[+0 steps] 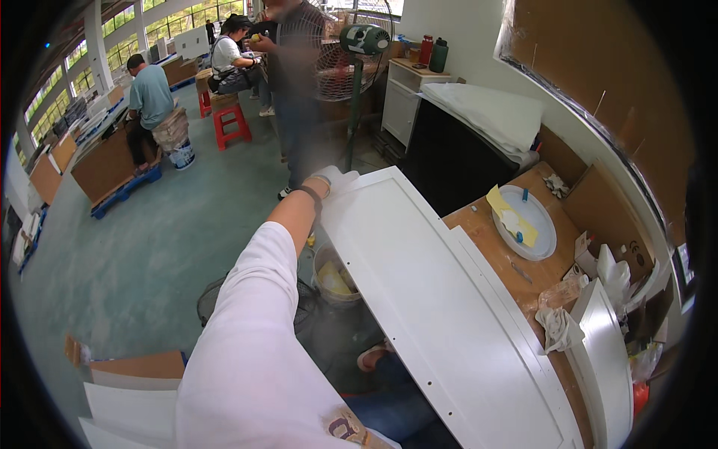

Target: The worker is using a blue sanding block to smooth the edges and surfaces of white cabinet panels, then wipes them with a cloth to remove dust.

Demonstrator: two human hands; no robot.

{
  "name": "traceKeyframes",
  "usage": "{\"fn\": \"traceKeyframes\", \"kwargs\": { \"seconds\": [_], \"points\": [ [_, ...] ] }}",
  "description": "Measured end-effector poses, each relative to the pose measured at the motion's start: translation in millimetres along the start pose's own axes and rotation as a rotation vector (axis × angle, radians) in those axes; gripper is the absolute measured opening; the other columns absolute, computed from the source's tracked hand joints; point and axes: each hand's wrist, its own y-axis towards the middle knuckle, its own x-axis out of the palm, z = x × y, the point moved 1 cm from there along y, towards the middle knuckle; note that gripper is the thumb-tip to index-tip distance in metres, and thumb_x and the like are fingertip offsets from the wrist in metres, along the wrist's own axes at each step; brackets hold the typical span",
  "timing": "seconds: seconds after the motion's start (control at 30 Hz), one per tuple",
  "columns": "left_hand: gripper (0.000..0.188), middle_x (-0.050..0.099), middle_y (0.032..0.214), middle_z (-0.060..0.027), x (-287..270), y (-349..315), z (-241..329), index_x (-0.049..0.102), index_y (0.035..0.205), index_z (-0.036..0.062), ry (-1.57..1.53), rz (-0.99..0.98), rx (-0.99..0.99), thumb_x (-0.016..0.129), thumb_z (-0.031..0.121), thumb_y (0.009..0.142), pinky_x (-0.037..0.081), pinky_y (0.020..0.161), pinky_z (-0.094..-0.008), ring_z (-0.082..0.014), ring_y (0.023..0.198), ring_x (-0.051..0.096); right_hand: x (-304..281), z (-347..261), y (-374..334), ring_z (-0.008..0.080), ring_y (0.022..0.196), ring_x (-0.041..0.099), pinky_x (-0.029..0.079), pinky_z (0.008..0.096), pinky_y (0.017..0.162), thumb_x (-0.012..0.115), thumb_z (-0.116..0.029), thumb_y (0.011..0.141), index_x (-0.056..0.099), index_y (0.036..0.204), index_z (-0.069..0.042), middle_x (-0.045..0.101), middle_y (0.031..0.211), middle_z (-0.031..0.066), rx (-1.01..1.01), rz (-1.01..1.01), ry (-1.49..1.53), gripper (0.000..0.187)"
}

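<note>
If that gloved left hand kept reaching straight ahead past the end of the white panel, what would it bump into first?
Probably the standing fan's pole, just beyond the left hand gripping the white panel; depth is hard to judge, and a standing person is close too.

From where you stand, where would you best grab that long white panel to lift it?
Probably by its long left edge, which overhangs the workbench, so fingers can curl underneath. The gloved left hand already holds the far corner; a second grip nearer the panel middle would balance its length.

Bright daylight enters through far-left windows (131, 37); fisheye bends edges, corners go black, and the standing person (299, 82) blurs.
</note>
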Motion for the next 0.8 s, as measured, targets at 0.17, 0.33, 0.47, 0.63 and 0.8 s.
{"fn": "traceKeyframes", "kwargs": {
  "seconds": [0.17, 0.33, 0.47, 0.63, 0.8],
  "points": [
    [0.071, 0.061, 0.112, -0.0185, -18, -24, -27, 0.061, 0.113, -0.0012, 0.012, -0.013, 0.003, 0.047, 0.059, 0.078, 0.043, 0.087, -0.0388, -0.0308, 0.100, 0.059, 7, 66, 17, 0.0131, 0.072, 0.054, 0.045, 0.0263, 0.066, 0.054, -0.025, 0.091, 0.053, 0.116, -0.002, 0.061, 0.090, 0.0044, -0.048, 0.070, 0.691, 0.034],
    [0.072, 0.061, 0.113, -0.0188, -24, -54, -53, 0.060, 0.114, -0.0024, -0.049, -0.004, -0.023, 0.049, 0.059, 0.078, 0.042, 0.088, -0.0395, -0.0318, 0.101, 0.058, 16, 101, 37, 0.0204, 0.106, 0.049, 0.040, 0.0333, 0.095, 0.047, -0.023, 0.094, 0.034, 0.136, -0.003, 0.048, 0.128, 0.0112, -0.230, 0.001, 0.967, 0.048],
    [0.072, 0.061, 0.112, -0.0201, -27, -69, -86, 0.059, 0.114, -0.0049, -0.103, 0.072, 0.009, 0.049, 0.058, 0.080, 0.042, 0.090, -0.0377, -0.0321, 0.104, 0.057, 22, 120, 53, 0.0231, 0.106, 0.050, 0.042, 0.0353, 0.094, 0.046, -0.026, 0.095, 0.044, 0.127, -0.002, 0.050, 0.125, 0.0117, -0.259, -0.031, 1.187, 0.039],
    [0.074, 0.060, 0.112, -0.0213, -34, -112, -90, 0.058, 0.114, -0.0073, -0.189, 0.022, 0.001, 0.049, 0.058, 0.081, 0.042, 0.090, -0.0363, -0.0315, 0.105, 0.057, 32, 103, 42, 0.0248, 0.087, 0.059, 0.049, 0.0371, 0.079, 0.053, -0.028, 0.093, 0.061, 0.092, -0.004, 0.064, 0.094, 0.0117, -0.261, 0.103, 1.324, 0.026],
    [0.074, 0.061, 0.110, -0.0220, -30, -122, -113, 0.059, 0.111, -0.0081, -0.209, 0.055, -0.009, 0.048, 0.059, 0.082, 0.043, 0.089, -0.0368, -0.0315, 0.102, 0.059, 39, 105, 41, 0.0223, 0.079, 0.058, 0.050, 0.0339, 0.071, 0.055, -0.021, 0.092, 0.060, 0.088, -0.003, 0.063, 0.084, 0.0107, -0.324, 0.251, 1.249, 0.019]
  ]
}}
